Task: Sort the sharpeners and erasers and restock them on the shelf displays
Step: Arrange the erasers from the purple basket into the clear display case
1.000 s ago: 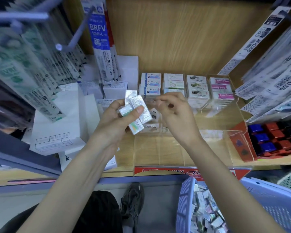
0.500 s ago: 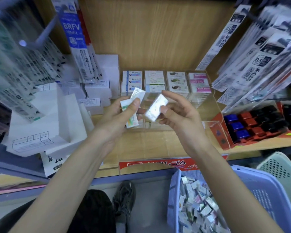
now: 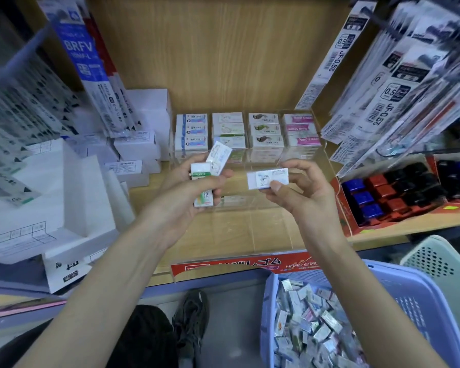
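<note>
My left hand (image 3: pixel 186 192) grips a small fan of wrapped erasers (image 3: pixel 210 168), white with green print, in front of the shelf. My right hand (image 3: pixel 298 187) pinches a single white eraser (image 3: pixel 267 177) with a blue drawing, held flat between thumb and fingers. Behind both hands stands a clear acrylic display (image 3: pixel 300 160) with four stacked columns of erasers (image 3: pixel 246 130): blue, pale green, dark green and pink. A lilac basket (image 3: pixel 409 296) at lower right holds several loose wrapped erasers (image 3: pixel 308 330).
White cartons (image 3: pixel 48 208) fill the shelf's left side. Hanging refill packs (image 3: pixel 91 70) crowd the upper left and hanging pen packs (image 3: pixel 398 83) the upper right. A red tray of blue, red and black sharpeners (image 3: pixel 383 197) sits right. A pale basket (image 3: pixel 441 264) stands beside the lilac one.
My right hand has taken one eraser from the bundle in my left hand and drawn it off to the right. The view has tilted down and left, showing more of the basket.
</note>
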### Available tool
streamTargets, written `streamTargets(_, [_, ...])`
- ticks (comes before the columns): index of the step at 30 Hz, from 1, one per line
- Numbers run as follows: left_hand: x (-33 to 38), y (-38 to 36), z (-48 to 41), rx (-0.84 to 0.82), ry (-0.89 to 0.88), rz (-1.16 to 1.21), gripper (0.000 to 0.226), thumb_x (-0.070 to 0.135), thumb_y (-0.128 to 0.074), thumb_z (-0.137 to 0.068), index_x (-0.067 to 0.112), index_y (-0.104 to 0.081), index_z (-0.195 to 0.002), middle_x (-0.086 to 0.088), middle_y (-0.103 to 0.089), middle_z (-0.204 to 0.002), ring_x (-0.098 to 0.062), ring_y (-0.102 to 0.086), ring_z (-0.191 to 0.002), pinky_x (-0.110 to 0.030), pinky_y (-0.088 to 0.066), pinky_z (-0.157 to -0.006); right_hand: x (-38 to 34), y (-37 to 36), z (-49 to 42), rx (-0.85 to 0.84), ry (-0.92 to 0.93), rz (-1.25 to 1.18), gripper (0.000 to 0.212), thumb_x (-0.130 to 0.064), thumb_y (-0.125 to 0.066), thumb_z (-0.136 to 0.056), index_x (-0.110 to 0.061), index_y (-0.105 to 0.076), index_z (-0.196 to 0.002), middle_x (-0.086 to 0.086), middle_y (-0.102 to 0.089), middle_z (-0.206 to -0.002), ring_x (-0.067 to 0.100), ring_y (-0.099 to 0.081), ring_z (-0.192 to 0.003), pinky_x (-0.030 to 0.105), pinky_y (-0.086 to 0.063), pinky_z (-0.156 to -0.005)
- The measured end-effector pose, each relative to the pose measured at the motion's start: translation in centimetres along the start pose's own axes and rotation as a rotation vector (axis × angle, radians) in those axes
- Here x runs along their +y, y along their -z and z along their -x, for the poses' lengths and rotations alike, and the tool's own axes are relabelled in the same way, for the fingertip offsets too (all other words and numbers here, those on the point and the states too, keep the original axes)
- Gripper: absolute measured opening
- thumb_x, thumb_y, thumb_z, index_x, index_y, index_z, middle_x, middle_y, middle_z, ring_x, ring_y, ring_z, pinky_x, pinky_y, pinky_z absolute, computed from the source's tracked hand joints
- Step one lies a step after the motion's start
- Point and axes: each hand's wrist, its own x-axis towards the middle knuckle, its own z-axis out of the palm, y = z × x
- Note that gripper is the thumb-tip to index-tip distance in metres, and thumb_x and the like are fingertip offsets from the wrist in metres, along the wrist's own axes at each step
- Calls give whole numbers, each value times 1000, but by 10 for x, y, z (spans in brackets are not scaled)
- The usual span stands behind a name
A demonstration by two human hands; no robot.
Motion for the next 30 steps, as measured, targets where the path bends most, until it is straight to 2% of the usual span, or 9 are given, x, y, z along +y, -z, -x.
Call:
streamTargets(3, [-5,-2,-1,81,-95,-268,38,5,-68,-80,16,-57,-114,-13,-71,-97,-7,-50,-53,-23,-46,-54,2,9,-3,43,-12,-1,31,8,-65,-81,-14,-55,-100,13,-68,-95,22,-71,-84,27,-55,-76])
streamTargets(6, [-8,-5,-3,123,-126,-358,27,6,-63,-86,22,-48,-102,0,-73,-77,-7,-45,-48,-25,-43,-53,1,20,-13,102,-4,95,34,7,-69,-78,-16,-54,-99,6,-70,-94,19,-70,-88,26,-56,-74])
streamTargets(10, [-5,-6,-5,176,-168,-365,25,2,-64,-84,22,-53,-95,0,-71,-73,-6,-40,-41,-19,-40,-43,-1,33,-31,137,96,628,27,-15,-75,-79,-22,-56,-98,-8,-64,-88,7,-60,-78,19,-49,-70])
streamTargets(14, [-3,-5,-7,240,-217,-358,17,5,-64,-85,22,-64,-89,3,-58,-59,-3,-42,-41,-16,-41,-44,14,25,-52,53,248,1027,28,-29,-77,-75,-20,-67,-99,-3,-56,-101,13,-43,-98,24,-34,-83])
streamTargets(17, [-4,-6,-9,220,-169,-351,17,14,-68,-84,25,-61,-96,-4,-63,-74,-5,-44,-43,-19,-45,-52,24,14,-66,76,343,1214,32,-31,-78,-72,-13,-73,-98,6,-58,-100,26,-45,-99,35,-37,-83])
streamTargets(20, [-6,-7,-9,212,-168,-358,20,17,-69,-83,27,-56,-95,0,-65,-95,-4,-46,-47,-20,-47,-58,24,9,-70,59,337,1435,32,-37,-70,-79,-13,-72,-100,4,-57,-106,27,-43,-107,34,-25,-84])
streamTargets(24, [-6,-9,-8,190,-175,-353,19,16,-70,-80,27,-58,-90,4,-65,-98,-6,-48,-52,-21,-49,-57,17,-1,-72,-25,290,1667,38,-39,-65,-83,-6,-70,-102,8,-53,-114,30,-38,-114,37,-24,-94])
streamTargets(27, [-6,-10,-7,168,-185,-340,18,15,-71,-80,25,-62,-91,5,-70,-90,-8,-48,-52,-21,-48,-56,12,1,-64,-51,353,1522,36,-33,-64,-87,-10,-66,-113,5,-51,-112,25,-41,-112,34,-31,-98])
streamTargets(30, [-6,-11,-7,141,-195,-323,18,11,-69,-80,18,-62,-95,11,-69,-70,-4,-48,-48,-18,-47,-51,-6,4,-37,-201,347,764,37,-17,-63,-89,-21,-58,-126,-5,-51,-112,6,-48,-110,13,-35,-95])
